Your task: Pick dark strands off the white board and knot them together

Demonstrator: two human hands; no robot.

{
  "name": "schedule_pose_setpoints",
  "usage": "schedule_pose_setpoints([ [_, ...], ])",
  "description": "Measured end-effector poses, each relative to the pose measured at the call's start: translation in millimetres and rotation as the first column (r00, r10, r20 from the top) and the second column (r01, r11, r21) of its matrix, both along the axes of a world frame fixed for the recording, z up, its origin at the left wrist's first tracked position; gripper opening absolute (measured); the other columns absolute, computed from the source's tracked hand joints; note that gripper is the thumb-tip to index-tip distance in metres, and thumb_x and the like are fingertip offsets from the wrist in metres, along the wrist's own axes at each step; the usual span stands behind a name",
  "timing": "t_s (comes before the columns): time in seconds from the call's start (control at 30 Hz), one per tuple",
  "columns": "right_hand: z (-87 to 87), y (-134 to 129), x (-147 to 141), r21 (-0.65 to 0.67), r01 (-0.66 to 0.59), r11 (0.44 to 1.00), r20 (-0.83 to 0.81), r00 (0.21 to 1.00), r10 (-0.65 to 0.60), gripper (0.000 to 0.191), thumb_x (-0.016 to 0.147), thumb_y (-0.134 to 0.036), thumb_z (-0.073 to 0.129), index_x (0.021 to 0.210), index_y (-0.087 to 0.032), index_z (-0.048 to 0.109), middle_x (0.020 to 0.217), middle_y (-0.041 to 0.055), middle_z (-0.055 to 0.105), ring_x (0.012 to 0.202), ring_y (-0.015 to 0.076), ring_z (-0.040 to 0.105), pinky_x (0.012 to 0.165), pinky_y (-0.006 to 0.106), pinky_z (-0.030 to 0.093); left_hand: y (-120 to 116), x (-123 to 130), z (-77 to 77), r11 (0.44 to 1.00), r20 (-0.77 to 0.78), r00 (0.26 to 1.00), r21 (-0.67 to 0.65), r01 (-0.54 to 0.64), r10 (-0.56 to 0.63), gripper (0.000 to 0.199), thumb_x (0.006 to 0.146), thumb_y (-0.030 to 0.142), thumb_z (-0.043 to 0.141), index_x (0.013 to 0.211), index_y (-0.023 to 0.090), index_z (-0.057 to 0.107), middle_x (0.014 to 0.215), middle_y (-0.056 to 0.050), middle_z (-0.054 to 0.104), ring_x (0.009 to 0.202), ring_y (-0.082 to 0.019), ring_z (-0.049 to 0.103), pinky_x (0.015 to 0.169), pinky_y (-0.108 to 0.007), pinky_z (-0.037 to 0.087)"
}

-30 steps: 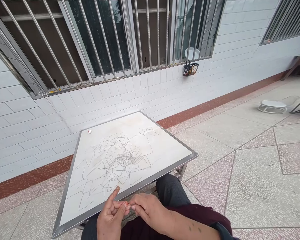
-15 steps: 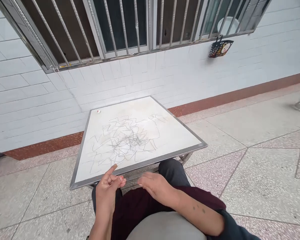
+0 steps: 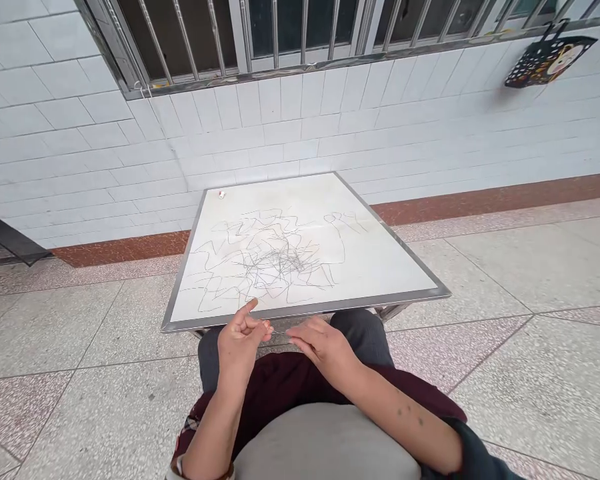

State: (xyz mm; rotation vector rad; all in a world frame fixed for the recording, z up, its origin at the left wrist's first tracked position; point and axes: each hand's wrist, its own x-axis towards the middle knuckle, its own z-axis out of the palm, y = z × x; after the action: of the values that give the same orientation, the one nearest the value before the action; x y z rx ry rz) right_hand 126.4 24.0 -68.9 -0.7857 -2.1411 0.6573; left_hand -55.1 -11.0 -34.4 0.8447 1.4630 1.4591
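Just off the near edge of the white table (image 3: 385, 267), my left hand (image 3: 243, 341) pinches thumb against fingers, with the index finger stretched out. My right hand (image 3: 323, 343) is beside it, thumb and fingers pressed together. A thin wire-like strand (image 3: 280, 333) spans the small gap between both hands' fingertips. On the tabletop lies a wide tangle of many thin dark strands (image 3: 280, 260), densest near the middle. A small white and red item (image 3: 222, 195) sits at the table's far left corner.
The table's grey metal rim (image 3: 310, 310) is just beyond my knees. Behind it stands a white tiled wall (image 3: 280, 143) with a barred window. A patterned bag (image 3: 550, 61) hangs at the upper right. A dark object (image 3: 5, 237) stands at the left by the wall.
The view has shifted, so the table and hands appear higher and further right. My two hands are closer together, with less strand showing between them.
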Motion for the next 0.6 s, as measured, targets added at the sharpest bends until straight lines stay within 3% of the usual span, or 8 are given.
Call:
schedule_pose_setpoints([
  [0.3, -13.9, 5.2, 0.4, -0.048, 0.029, 0.998, 0.009, 1.0, -0.029, 0.024, 0.095, -0.023, 0.044, 0.101, -0.023, 0.067, 0.085, 0.0073, 0.066, 0.079, 0.019, 0.06, 0.07, 0.033, 0.05, 10.3, 7.3, -1.8, 0.997, -0.009, 0.998, -0.032, 0.063, -0.064, 0.048, 0.069, 0.028, 0.073, 0.115, 0.017, 0.062, 0.071, 0.0, 0.066, 0.073, -0.017, 0.067, 0.073, -0.031, 0.056],
  [0.6, -13.3, 24.9, 9.2, 0.0, 0.214, 0.977, 0.017, 0.977, -0.214, 0.018, 0.093, -0.021, 0.047, 0.091, -0.021, 0.065, 0.076, 0.0048, 0.062, 0.069, 0.017, 0.057, 0.063, 0.029, 0.047, 54.2, 26.8, -5.0, 0.977, -0.013, 0.978, 0.052, 0.207, -0.206, 0.054, 0.073, 0.033, 0.07, 0.122, 0.015, 0.056, 0.08, -0.003, 0.067, 0.08, -0.019, 0.067, 0.075, -0.034, 0.056],
])
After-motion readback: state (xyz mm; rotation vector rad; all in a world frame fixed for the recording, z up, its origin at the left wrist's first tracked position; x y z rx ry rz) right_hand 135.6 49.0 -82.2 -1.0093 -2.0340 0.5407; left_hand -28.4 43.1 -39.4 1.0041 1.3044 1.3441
